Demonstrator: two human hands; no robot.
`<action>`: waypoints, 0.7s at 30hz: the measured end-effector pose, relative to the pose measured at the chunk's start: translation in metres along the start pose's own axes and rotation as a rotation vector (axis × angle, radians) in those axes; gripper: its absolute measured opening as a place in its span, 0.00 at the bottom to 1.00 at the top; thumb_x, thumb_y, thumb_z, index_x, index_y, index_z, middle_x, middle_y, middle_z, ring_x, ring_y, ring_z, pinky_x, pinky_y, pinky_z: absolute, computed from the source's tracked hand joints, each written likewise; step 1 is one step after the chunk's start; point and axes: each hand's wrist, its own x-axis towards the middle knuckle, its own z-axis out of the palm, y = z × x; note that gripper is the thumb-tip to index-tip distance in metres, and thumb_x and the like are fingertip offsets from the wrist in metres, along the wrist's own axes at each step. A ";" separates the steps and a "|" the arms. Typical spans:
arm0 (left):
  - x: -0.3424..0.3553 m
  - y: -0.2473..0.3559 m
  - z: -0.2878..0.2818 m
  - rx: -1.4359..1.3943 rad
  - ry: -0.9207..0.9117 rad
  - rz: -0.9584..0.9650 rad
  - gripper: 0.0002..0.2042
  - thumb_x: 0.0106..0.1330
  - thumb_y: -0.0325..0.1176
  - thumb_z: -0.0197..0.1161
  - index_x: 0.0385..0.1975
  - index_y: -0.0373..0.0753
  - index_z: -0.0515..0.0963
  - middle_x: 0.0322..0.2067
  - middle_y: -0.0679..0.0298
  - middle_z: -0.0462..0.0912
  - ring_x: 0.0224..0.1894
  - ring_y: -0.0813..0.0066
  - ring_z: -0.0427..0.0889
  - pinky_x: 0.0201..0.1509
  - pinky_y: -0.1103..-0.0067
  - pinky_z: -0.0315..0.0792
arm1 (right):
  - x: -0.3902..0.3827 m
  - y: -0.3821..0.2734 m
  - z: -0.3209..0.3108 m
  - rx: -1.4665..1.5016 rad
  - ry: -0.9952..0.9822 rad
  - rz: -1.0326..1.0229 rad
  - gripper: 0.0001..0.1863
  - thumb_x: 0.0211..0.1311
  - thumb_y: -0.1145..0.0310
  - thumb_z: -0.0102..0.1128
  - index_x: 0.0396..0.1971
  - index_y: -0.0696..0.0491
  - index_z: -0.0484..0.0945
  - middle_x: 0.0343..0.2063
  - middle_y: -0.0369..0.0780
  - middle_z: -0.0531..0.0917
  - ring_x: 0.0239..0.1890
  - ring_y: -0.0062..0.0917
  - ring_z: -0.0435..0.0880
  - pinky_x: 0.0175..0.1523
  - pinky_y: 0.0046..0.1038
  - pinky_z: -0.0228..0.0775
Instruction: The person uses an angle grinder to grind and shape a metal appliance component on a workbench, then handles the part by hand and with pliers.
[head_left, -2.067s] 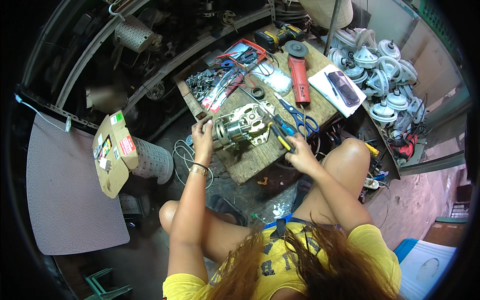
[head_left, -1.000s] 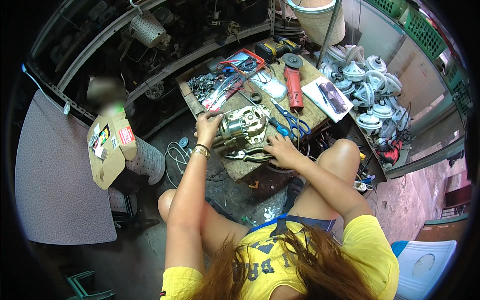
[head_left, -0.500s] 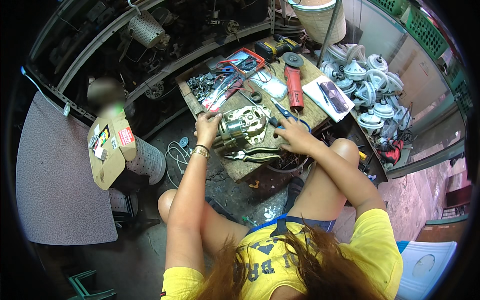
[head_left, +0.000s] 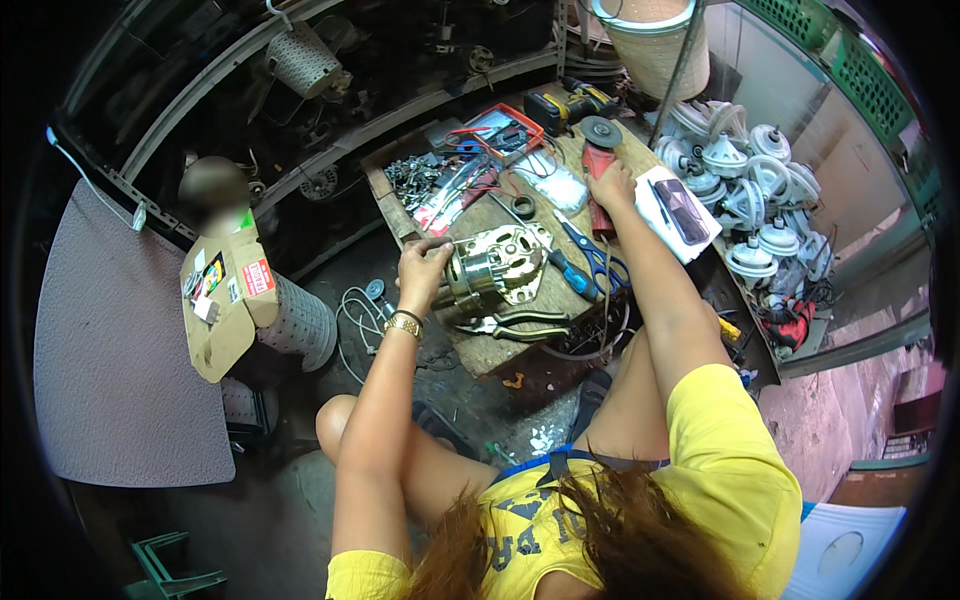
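A shiny metal motor (head_left: 492, 264) with a slotted end plate lies on its side on the wooden worktable (head_left: 500, 355). My left hand (head_left: 424, 270) is closed at the motor's left end, its fingertips against the rim. Farther off to the right, my right hand (head_left: 612, 187) is wrapped round the body of a red angle grinder (head_left: 598, 160), whose dark disc points away from me. Between my arms lie a blue-handled screwdriver (head_left: 572, 272) and a pair of scissors (head_left: 605, 262). Pliers with black handles (head_left: 520, 325) rest in front of the motor.
Loose screws (head_left: 415, 182), a red-edged tray (head_left: 512, 128), a roll of tape (head_left: 523, 206) and a yellow-black cordless drill (head_left: 568, 103) crowd the table's far side. A phone (head_left: 680, 210) lies on white paper at right, beside piled white plastic parts (head_left: 750, 190). An open cardboard box (head_left: 228, 325) stands left.
My right hand has left the screwdriver, which now lies on the table, and has reached forward onto the angle grinder. My left hand stays at the motor.
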 end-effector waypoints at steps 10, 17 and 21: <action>-0.032 0.045 -0.019 0.059 0.290 0.251 0.14 0.56 0.36 0.65 0.42 0.44 0.79 0.46 0.61 0.75 0.51 0.58 0.71 0.55 0.64 0.63 | 0.009 -0.014 0.024 0.023 -0.098 0.225 0.37 0.45 0.53 0.69 0.54 0.55 0.66 0.52 0.46 0.77 0.55 0.36 0.76 0.58 0.45 0.62; -0.069 0.096 0.029 -0.164 0.087 0.467 0.22 0.55 0.35 0.67 0.46 0.32 0.71 0.44 0.52 0.74 0.49 0.55 0.72 0.55 0.66 0.66 | 0.020 0.018 0.008 1.071 -0.206 -0.006 0.28 0.42 0.59 0.72 0.41 0.60 0.73 0.30 0.45 0.82 0.27 0.29 0.83 0.31 0.29 0.76; -0.076 0.117 0.075 -0.547 -0.325 0.015 0.41 0.55 0.52 0.70 0.58 0.29 0.58 0.53 0.46 0.71 0.56 0.62 0.71 0.58 0.71 0.66 | -0.048 -0.028 -0.051 1.577 -0.753 -0.086 0.27 0.50 0.52 0.61 0.42 0.59 0.74 0.27 0.42 0.82 0.25 0.26 0.83 0.31 0.27 0.78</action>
